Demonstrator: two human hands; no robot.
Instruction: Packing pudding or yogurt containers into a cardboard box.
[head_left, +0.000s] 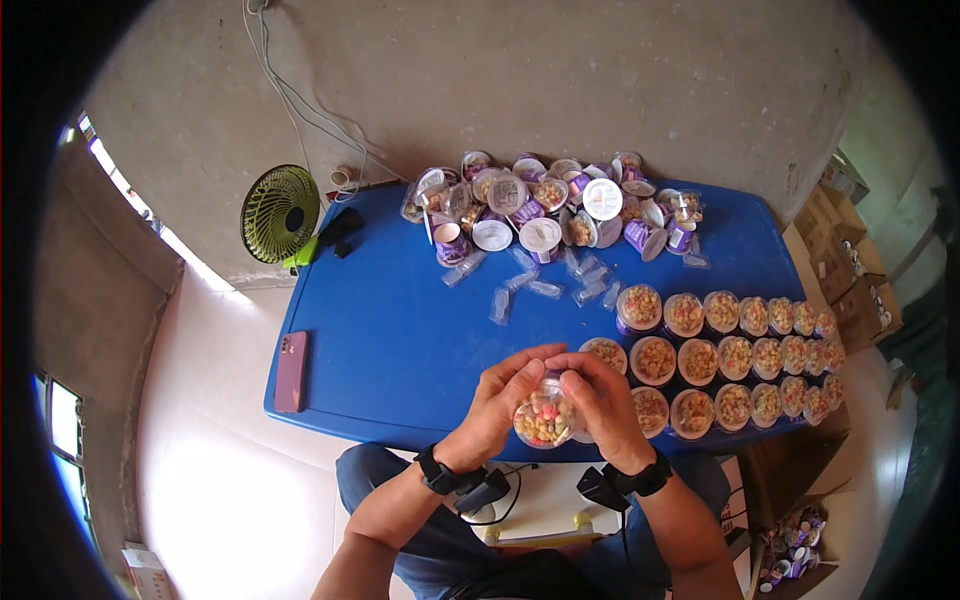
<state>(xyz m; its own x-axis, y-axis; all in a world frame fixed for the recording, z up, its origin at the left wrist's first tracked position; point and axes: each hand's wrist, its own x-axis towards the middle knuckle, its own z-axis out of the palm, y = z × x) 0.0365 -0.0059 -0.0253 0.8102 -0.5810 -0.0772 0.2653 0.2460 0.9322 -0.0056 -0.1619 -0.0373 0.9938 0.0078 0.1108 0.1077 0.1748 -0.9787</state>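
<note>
Both of my hands are closed around a clear-topped cup of mixed cereal pieces (pixel 545 418), held over the table's near edge with my thumbs at its upper part. My left hand (pixel 501 405) grips it from the left and my right hand (pixel 607 420) from the right. Several similar filled cups (pixel 655 360) stand in rows on the right of the blue table (pixel 390 300). A jumbled heap of purple-and-white cups and lids (pixel 540 235) lies at the back, with several small clear plastic pieces (pixel 500 305) in front of it.
A green fan (pixel 280 213) sits at the back left, below hanging cables. A pink phone (pixel 291 370) lies on the table's left edge. Cardboard boxes (pixel 858 300) stand at the right. Another box of cups (pixel 795 550) is on the floor at lower right.
</note>
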